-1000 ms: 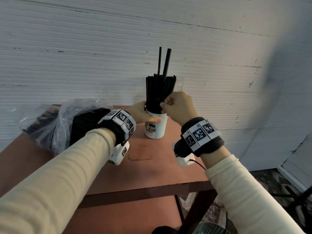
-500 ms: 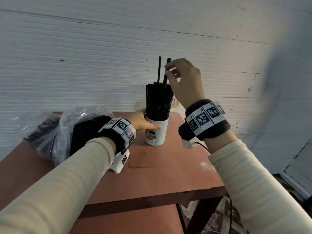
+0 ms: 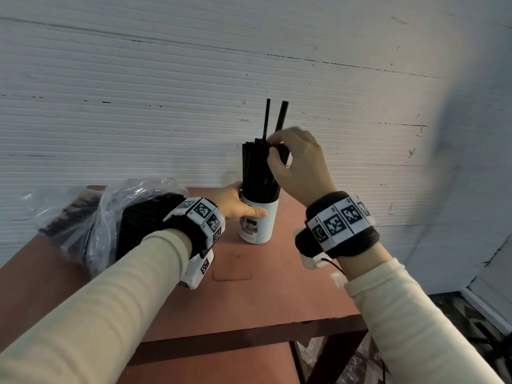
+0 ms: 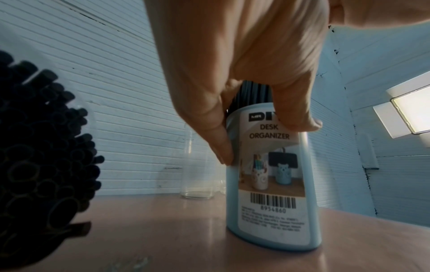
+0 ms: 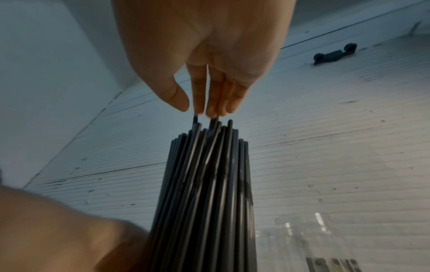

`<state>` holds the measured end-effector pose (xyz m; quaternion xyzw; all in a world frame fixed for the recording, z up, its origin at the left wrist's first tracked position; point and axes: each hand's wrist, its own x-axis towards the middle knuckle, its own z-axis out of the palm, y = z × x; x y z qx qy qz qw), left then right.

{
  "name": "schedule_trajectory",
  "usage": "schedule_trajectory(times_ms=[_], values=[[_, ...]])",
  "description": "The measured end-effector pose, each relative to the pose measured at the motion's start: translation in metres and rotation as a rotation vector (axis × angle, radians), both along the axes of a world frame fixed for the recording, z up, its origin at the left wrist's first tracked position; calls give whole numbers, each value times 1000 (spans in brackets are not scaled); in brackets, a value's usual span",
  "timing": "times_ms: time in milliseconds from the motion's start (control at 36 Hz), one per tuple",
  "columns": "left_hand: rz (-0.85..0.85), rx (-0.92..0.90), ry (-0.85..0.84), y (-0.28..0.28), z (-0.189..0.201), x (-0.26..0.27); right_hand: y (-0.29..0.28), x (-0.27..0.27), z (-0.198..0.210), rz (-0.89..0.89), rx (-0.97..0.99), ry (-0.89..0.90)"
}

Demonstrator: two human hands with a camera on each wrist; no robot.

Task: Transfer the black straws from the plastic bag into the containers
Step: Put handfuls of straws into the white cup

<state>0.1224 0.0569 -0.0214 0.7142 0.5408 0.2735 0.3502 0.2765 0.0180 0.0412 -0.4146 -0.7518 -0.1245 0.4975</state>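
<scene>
Lowered onto the straws (image 3: 259,167), right hand (image 3: 300,164) presses straight-fingered — left hand (image 4: 235,73) grips the container (image 4: 272,176).

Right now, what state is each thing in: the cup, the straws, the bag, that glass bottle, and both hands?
Desk organizer cup: upright on the table, packed with straws.
Straws in the cup: standing; two stick up above the rest.
Plastic bag: lying on its side, many straws inside.
Glass bottle: upright, empty.
Left hand: grips the cup.
Right hand: fingertips on the straw tops.
</scene>
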Motion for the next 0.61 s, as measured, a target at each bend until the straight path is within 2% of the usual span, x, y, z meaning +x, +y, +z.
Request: schedule_trajectory(times_ms=[111,250,444,611], values=[[1,-5,-6,0,-1,-1,9,4,21,3,65,88],[-15,-24,-26,1,-1,-1,18,7,35,6,-6,73],[-20,3,-18,2,-2,-2,15,6,18,5,-26,112],[-32,12,-29,3,-2,-3,12,7,-3,-31,-38,13]])
